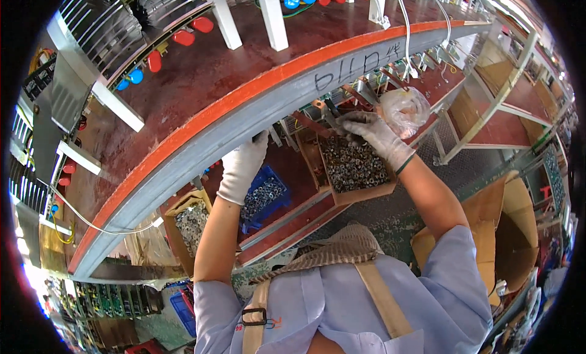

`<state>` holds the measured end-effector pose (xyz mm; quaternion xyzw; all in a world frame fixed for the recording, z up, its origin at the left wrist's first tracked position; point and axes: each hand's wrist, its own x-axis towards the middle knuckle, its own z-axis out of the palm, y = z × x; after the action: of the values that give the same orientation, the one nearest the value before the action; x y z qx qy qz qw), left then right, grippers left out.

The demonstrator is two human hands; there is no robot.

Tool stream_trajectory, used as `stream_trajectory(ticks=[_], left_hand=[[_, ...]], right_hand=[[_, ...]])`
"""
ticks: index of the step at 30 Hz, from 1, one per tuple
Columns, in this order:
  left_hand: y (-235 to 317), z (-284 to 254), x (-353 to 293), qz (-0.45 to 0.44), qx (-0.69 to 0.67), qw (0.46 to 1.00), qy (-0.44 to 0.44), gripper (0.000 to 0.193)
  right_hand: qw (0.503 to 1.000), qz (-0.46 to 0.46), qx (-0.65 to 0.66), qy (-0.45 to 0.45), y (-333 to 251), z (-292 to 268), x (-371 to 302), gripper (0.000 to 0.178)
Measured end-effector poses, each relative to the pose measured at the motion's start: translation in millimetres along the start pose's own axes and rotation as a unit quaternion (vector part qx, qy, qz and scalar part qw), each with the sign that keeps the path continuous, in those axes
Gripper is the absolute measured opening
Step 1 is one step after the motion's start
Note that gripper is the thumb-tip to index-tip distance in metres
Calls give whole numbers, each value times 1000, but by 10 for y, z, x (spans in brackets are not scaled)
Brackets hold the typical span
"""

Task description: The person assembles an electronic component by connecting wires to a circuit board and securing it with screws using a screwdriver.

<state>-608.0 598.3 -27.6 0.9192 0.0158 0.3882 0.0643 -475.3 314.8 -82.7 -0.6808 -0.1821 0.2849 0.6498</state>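
Note:
Both my hands wear thin white gloves. My left hand reaches up to the lower edge of a long grey beam with an orange-red top; its fingertips are hidden there. My right hand is at the row of metal brackets under the beam, with bent fingers closed near a dark bracket end; what they hold is too small to tell. Just below it stands a cardboard box full of metal nuts. A blue bin of small metal parts sits beside my left wrist.
A clear plastic bag lies right of my right hand. Another cardboard box with flat metal pieces stands left of my left forearm. White posts and a hanging white cable are beyond the beam. An open carton is at the right.

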Motion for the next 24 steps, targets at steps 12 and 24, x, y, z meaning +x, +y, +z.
stream_trajectory(ticks=[12, 24], left_hand=[[-346, -400, -439, -129, -95, 980, -116, 17], [139, -396, -395, -144, -115, 968, -169, 14]], right_hand=[[782, -33, -579, -227, -196, 74, 77, 44], [959, 16, -115, -260, -210, -283, 324, 19]])
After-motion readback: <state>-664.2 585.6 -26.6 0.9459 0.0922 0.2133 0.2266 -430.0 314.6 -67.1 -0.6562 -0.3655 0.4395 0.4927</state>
